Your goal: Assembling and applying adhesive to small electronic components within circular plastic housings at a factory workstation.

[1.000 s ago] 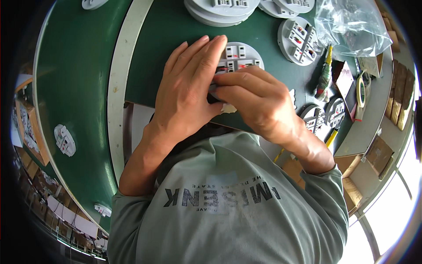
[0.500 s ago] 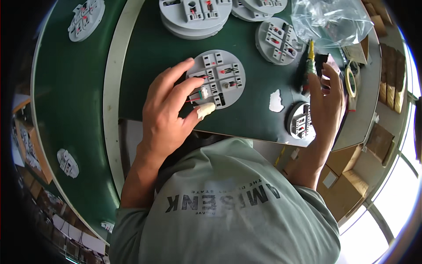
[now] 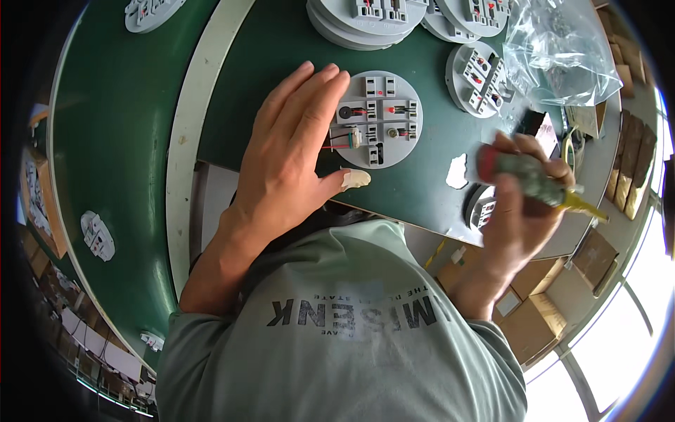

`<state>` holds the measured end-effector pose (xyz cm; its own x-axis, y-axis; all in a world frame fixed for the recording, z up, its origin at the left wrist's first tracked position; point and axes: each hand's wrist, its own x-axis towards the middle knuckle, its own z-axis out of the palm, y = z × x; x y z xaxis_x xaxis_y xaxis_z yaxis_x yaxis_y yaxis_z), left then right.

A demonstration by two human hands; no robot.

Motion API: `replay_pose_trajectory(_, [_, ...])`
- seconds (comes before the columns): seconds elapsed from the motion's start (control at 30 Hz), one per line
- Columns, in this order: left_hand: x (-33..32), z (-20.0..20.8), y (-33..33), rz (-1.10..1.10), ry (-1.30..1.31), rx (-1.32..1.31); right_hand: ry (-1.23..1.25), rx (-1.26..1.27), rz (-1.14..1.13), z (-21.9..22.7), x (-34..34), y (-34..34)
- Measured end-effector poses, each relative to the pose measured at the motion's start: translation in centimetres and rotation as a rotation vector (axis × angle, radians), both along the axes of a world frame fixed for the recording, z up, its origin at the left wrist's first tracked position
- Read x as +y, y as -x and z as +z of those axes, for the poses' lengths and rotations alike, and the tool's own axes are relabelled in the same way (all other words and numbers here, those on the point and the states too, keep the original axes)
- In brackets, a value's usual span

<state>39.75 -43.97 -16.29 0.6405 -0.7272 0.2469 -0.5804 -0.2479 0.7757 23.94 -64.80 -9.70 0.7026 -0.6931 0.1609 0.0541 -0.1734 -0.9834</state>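
A round grey plastic base (image 3: 385, 151) lies on the green bench, carrying small rectangular holders with black and red parts and thin red wires at its left side. Flat beside its left edge, my left hand (image 3: 292, 144) has its fingers stretched out; whether they touch the base I cannot tell. Pale tape wraps the thumb. My right hand (image 3: 517, 218) is closed round a green screwdriver-like tool (image 3: 524, 174) with a red end and a yellow tapered end. Motion blurs both tool and hand. Below them a smaller round grey piece (image 3: 480, 207) is partly hidden.
Stacked grey bases (image 3: 365, 24) stand at the back, with another populated disc (image 3: 478, 79) to their right. A clear plastic bag (image 3: 562, 53) lies at the far right. On the left, a green belt (image 3: 130, 183) carries several grey parts. Cardboard boxes (image 3: 538, 316) sit beyond the bench's right edge.
My right hand has picked up the green tool and brought it nearer, turned on its side. My left hand's fingers have come off the base's parts and straightened. The whole view has shifted.
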Motion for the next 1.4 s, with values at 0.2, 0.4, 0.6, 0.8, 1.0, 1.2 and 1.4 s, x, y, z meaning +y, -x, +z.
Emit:
replay_pose_trajectory(0.2, [-0.1, -0.9, -0.5, -0.014, -0.096, -0.090, 0.335, 0.094, 0.600, -2.2, 5.0, -5.6])
replay_pose_trajectory(0.4, [-0.9, -1.6, -1.0, -0.022, -0.074, -0.171, 0.517, 0.151, 0.468, -4.4, 6.4, -6.6])
replay_pose_trajectory(0.6, [-1.9, -0.8, -0.6, 0.007, -0.105, -0.125, 0.210, 0.007, 0.306, -4.5, 2.9, -3.6])
replay_pose_trajectory(0.8, [-2.3, -1.4, -1.4, 0.031, -0.101, -0.124, 0.260, -0.003, 0.307, -5.0, 2.3, -5.1])
replay_pose_trajectory(1.0, [-1.8, -1.3, -1.3, 0.018, -0.100, -0.106, 0.492, 0.170, 0.240, -6.3, 4.1, -5.4])
replay_pose_trajectory(1.2, [-3.5, -1.3, -1.0, 0.013, -0.101, -0.105, 0.131, 0.048, 0.113, -6.2, 1.5, -4.8])
replay_pose_trajectory(1.4, [-5.0, 0.3, -0.1, 0.016, -0.143, -0.091, 0.116, 0.473, -0.436, -2.5, -4.5, 0.0])
